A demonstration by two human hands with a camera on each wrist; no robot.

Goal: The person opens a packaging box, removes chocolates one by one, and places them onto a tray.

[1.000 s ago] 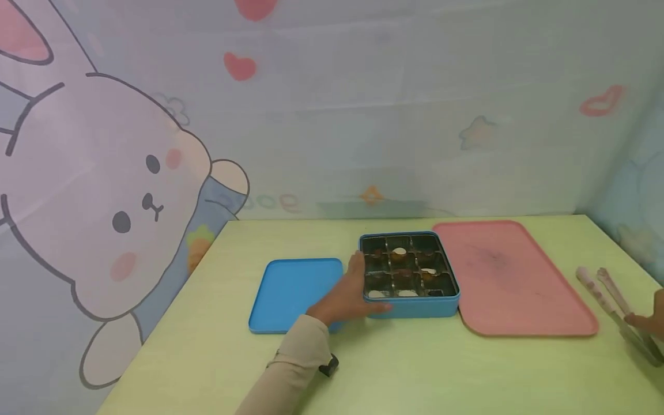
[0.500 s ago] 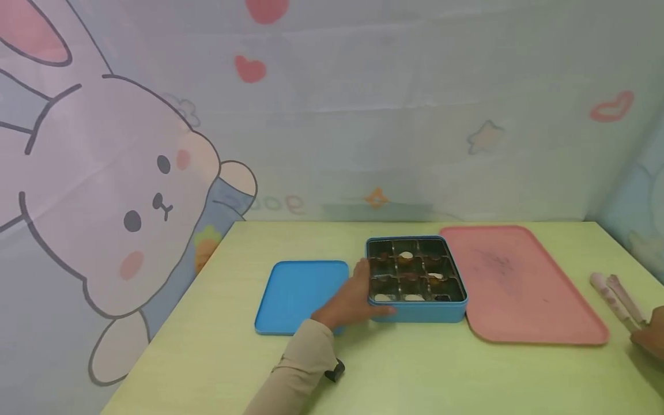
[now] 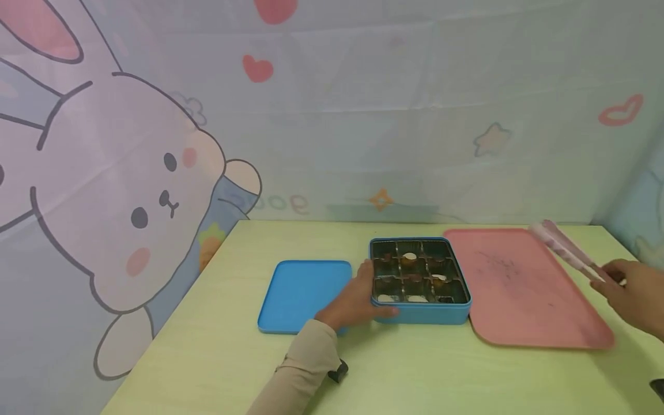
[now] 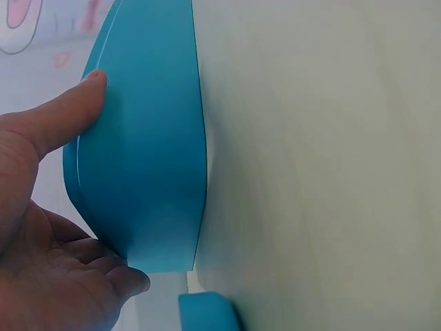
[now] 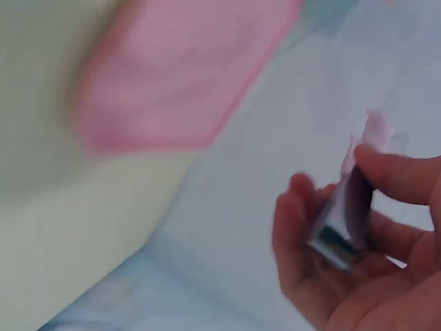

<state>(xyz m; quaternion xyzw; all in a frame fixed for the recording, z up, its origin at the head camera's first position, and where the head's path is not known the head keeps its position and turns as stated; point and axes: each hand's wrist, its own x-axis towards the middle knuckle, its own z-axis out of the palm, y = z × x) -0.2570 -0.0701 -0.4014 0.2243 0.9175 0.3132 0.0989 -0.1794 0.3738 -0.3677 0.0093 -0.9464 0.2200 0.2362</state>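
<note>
My left hand (image 3: 351,304) grips the near left corner of a blue tin box (image 3: 422,314). In the left wrist view its thumb lies along the tin's front wall (image 4: 148,117), and the fingers are round the corner at the side. A dark insert divides the tin into square compartments holding small pieces, some pale-topped, some dark. Over the right edge of a pink tray (image 3: 534,317), my right hand (image 3: 635,295) holds small tongs (image 3: 565,246) with pale pink tips raised off the table. The right wrist view shows the tongs' metal end (image 5: 337,241) between thumb and fingers, slightly blurred.
A flat blue lid (image 3: 298,294) lies left of the tin, partly behind my left wrist. The tray sits right against the tin's right side. Behind the pale yellow table (image 3: 415,374) hangs a backdrop cloth (image 3: 394,115) with a printed rabbit.
My right hand has picked the tongs up from the table at the right and swung them up and left over the tray's edge. The left hand stays on the tin; the view shifts slightly.
</note>
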